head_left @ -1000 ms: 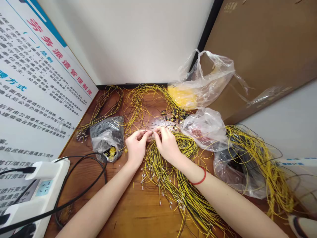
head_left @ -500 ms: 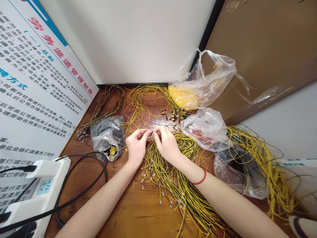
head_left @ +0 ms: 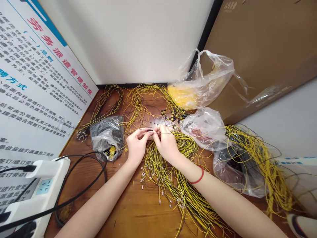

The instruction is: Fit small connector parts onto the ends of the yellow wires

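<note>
My left hand and right hand are closed, pinching a thin yellow wire over the brown wooden desk. Risk: a hard tug could snag the loose yellow-and-black wire bundle directly below, tangling strands.

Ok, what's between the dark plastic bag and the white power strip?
Loops of black cable lie there on the wooden tabletop, shown in the head view.

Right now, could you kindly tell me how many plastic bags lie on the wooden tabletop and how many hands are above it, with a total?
Plastic bags: 4
Hands: 2 (left hand, right hand)
Total: 6
</note>
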A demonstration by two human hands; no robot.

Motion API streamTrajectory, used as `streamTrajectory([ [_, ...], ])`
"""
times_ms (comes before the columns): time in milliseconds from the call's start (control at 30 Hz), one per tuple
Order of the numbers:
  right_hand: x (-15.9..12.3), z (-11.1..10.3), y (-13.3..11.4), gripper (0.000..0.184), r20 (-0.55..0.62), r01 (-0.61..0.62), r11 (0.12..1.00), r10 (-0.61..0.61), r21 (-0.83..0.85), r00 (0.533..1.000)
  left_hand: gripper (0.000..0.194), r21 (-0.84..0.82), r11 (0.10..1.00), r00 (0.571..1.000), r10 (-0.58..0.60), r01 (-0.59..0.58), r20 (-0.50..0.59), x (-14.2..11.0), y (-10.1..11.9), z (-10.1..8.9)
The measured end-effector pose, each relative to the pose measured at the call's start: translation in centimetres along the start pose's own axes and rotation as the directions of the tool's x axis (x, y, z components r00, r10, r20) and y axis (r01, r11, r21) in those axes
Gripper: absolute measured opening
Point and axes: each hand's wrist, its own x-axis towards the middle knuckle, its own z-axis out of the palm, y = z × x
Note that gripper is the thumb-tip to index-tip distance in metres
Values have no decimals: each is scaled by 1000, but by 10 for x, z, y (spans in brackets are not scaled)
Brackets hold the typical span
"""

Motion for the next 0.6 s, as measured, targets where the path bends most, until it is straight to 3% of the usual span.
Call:
streamTrajectory([
  [600,1,-4,-1,8,-28,-45,995,48,93,998,25,-68,997,999,-24,25,24,3,-3,-1],
])
